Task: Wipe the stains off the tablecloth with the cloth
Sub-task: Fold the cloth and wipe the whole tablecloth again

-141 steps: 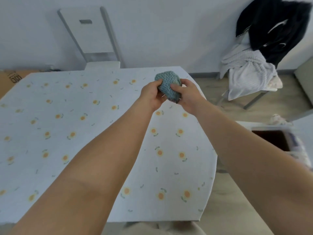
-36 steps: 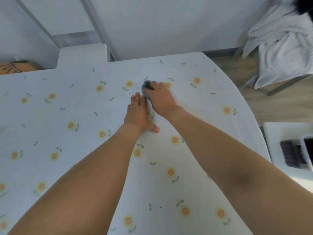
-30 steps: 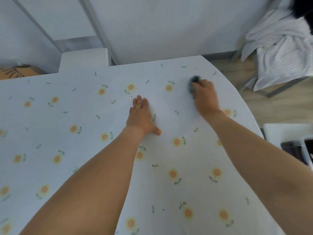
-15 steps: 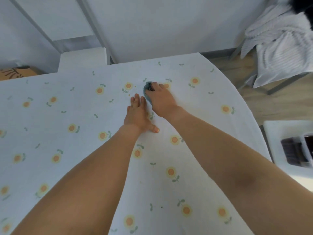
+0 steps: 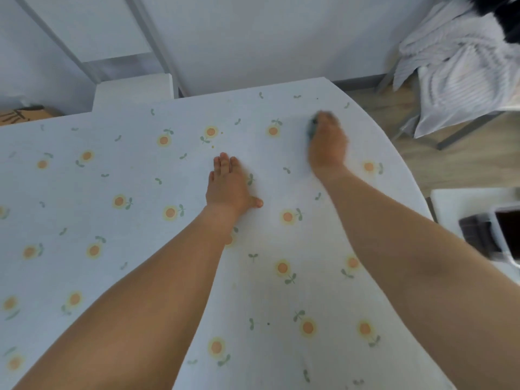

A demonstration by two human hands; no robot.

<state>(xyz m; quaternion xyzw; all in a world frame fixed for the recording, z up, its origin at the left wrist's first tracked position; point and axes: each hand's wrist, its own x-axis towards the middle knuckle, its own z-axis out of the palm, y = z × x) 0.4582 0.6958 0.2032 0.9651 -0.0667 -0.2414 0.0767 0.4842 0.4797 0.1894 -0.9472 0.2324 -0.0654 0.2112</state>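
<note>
A white tablecloth [image 5: 118,277] printed with small orange flowers covers the table. My left hand [image 5: 228,187] lies flat on it near the middle, fingers straight and pointing away from me. My right hand [image 5: 326,144] is at the far right of the table, blurred by motion, and grips a small blue-green cloth [image 5: 311,129] pressed onto the tablecloth. Only the cloth's left edge shows under my fingers. Tiny dark specks [image 5: 216,139] dot the tablecloth near the far flowers.
A white chair [image 5: 132,88] stands behind the table's far edge. A chair draped with white and black clothes [image 5: 461,68] is at the far right on the wooden floor. A white bin [image 5: 489,229] sits beside the table's right edge. A cardboard box [image 5: 25,115] is far left.
My right hand has swept the cloth from beside my left hand's fingertips out to the right end of the table. My left hand has stayed flat in place.
</note>
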